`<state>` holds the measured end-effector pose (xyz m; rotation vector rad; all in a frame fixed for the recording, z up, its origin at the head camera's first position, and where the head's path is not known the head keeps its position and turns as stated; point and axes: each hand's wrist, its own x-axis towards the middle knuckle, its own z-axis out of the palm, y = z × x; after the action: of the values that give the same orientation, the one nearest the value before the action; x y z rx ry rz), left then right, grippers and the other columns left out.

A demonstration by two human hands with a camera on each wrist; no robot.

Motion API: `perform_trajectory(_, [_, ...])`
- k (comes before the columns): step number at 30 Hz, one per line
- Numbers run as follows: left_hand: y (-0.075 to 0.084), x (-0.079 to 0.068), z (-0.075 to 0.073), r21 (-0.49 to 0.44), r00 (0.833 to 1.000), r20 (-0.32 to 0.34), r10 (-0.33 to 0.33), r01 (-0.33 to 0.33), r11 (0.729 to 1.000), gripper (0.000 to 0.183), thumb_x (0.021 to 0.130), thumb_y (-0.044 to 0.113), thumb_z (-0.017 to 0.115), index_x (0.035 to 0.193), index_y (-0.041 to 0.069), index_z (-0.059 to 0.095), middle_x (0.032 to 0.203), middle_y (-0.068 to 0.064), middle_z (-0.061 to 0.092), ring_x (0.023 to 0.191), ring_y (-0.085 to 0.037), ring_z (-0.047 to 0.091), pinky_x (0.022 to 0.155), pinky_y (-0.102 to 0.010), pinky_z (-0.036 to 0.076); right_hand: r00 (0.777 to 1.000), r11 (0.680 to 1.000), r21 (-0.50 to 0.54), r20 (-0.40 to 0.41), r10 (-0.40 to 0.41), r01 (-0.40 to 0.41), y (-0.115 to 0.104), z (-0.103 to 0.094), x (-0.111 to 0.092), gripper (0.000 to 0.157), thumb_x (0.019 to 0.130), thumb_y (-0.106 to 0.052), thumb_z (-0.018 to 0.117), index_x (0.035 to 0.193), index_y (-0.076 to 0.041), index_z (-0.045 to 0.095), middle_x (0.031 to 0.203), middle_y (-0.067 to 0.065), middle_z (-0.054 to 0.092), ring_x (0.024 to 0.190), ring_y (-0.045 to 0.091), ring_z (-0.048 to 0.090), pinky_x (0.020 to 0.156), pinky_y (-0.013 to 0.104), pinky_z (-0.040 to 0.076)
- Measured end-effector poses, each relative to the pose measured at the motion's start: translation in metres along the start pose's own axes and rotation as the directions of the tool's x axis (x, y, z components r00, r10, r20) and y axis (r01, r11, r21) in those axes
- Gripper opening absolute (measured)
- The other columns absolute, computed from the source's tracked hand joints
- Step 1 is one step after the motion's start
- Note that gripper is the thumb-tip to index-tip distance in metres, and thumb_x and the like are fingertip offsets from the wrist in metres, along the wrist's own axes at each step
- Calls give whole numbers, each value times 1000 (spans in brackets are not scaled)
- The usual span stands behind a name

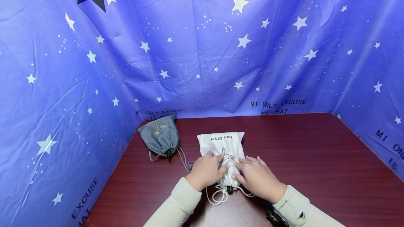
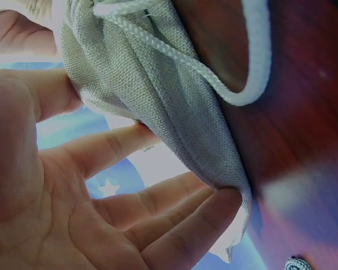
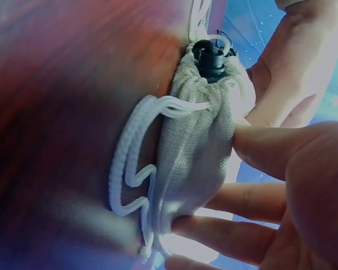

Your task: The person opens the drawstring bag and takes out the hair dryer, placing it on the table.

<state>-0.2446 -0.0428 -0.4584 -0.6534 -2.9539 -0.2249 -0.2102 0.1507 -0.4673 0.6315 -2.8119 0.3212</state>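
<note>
A white drawstring pouch (image 1: 221,145) printed "Hair Dryer" lies flat on the table in the head view, its gathered mouth toward the person. My left hand (image 1: 204,171) rests on its left side with fingers mostly straight. From the other side, my right hand (image 1: 260,178) touches the cloth with extended fingers and thumb. In the left wrist view, fingertips meet the edge of the cloth (image 2: 169,101). Black plastic (image 3: 210,63) sits at the cinched mouth in the right wrist view, and white cord (image 3: 121,152) loops beside it.
A dark grey drawstring pouch (image 1: 162,136) lies at the table's back left, its cords trailing toward the left hand. The reddish-brown table (image 1: 300,150) is bordered by a blue star-patterned curtain (image 1: 202,55). A dark object (image 1: 276,217) shows beneath the right sleeve.
</note>
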Motion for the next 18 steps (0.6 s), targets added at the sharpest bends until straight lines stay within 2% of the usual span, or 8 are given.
perform_trajectory(8, [3, 0, 1, 19, 999, -20, 43, -43, 999, 51, 92, 54, 48, 132, 26, 58, 110, -11, 64, 79, -28, 65, 64, -40, 51, 1000, 998, -63, 3, -14, 14, -3, -6, -3, 43, 83, -44, 68, 112, -13, 70, 119, 10, 66, 112, 40, 58, 96, 69, 31])
perform_trajectory(13, [4, -1, 2, 24, 998, -30, 49, -48, 999, 50, 91, 54, 49, 131, 27, 59, 107, -11, 63, 75, -27, 64, 62, -38, 50, 1000, 996, -85, -4, -26, 25, -6, -8, -5, 34, 82, -44, 69, 101, -16, 71, 112, 8, 69, 107, 36, 61, 96, 74, 24])
perform_trajectory(18, [6, -3, 1, 27, 999, -18, 51, -50, 998, 50, 91, 54, 49, 132, 27, 58, 108, -12, 63, 76, -27, 64, 63, -39, 50, 1000, 994, -109, -1, -30, 30, -8, -11, -6, 28, 81, -45, 70, 88, -18, 68, 100, 3, 70, 96, 28, 64, 95, 73, 27])
